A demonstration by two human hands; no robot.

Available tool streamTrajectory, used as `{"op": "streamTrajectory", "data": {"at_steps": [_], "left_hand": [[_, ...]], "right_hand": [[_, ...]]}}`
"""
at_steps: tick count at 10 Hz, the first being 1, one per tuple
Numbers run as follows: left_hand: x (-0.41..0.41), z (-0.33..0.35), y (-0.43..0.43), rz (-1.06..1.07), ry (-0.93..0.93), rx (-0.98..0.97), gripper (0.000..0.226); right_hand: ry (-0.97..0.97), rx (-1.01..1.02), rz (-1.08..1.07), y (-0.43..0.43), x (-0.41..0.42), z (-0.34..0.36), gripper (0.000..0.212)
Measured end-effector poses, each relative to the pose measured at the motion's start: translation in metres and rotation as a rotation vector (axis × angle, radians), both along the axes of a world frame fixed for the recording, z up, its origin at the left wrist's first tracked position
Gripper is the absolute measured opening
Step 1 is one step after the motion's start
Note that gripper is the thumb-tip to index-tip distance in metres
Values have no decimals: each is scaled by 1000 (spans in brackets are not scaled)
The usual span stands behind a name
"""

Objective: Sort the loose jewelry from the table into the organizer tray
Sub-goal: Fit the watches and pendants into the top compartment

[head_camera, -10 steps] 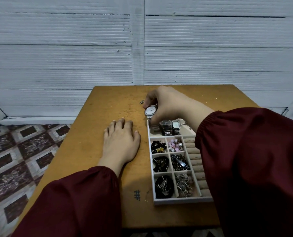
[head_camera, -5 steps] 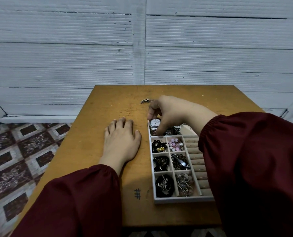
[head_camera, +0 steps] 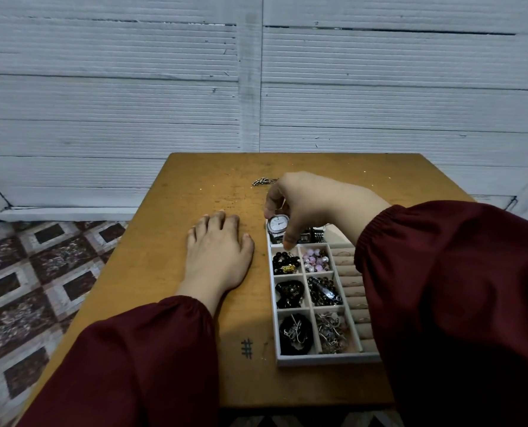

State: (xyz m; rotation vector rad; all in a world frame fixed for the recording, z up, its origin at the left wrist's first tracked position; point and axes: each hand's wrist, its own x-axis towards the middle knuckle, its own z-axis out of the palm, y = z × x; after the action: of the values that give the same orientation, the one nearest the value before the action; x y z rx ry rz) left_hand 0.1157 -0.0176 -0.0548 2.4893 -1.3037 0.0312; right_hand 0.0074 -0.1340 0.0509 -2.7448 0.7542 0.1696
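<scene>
- Right hand (head_camera: 312, 204) pinches the watch (head_camera: 277, 224) at the far compartment of the tray (head_camera: 318, 361); seat it face up beside the others, then release.
- Left hand (head_camera: 218, 257) lies flat on the table (head_camera: 164, 248), holding nothing.

Both hands in view: one flat and idle, one pinching.
The left hand (head_camera: 219, 257) lies palm down, fingers straight and close together, pointing away from the body, thumb splayed toward the other hand; wrist straight, forearm in the dark red left sleeve (head_camera: 139, 359) with a gathered cuff. The right hand (head_camera: 308, 204) sits just beyond the left thumb and slightly farther forward, back of hand up, wrist bent down. Its forefinger is curled and its thumb points down, the two set either side of a watch (head_camera: 278, 224); remaining fingers hidden under the palm. The right sleeve (head_camera: 441, 288) enters from the right, same colour.
</scene>
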Motion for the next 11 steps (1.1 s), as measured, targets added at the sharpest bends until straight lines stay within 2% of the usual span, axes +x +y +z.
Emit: {"op": "streamTrajectory", "data": {"at_steps": [2, 4, 7, 11], "left_hand": [[0, 1, 0, -4, 0, 1, 51], [-1, 1, 0, -1, 4, 0, 51], [0, 1, 0, 1, 7, -4, 51], [0, 1, 0, 0, -1, 1, 52]], "right_hand": [[-20, -3, 8, -1, -2, 2, 46], [-61, -40, -14, -4, -1, -4, 63], [-84, -87, -37, -4, -1, -11, 50], [-275, 182, -123, -9, -3, -13, 42]]}}
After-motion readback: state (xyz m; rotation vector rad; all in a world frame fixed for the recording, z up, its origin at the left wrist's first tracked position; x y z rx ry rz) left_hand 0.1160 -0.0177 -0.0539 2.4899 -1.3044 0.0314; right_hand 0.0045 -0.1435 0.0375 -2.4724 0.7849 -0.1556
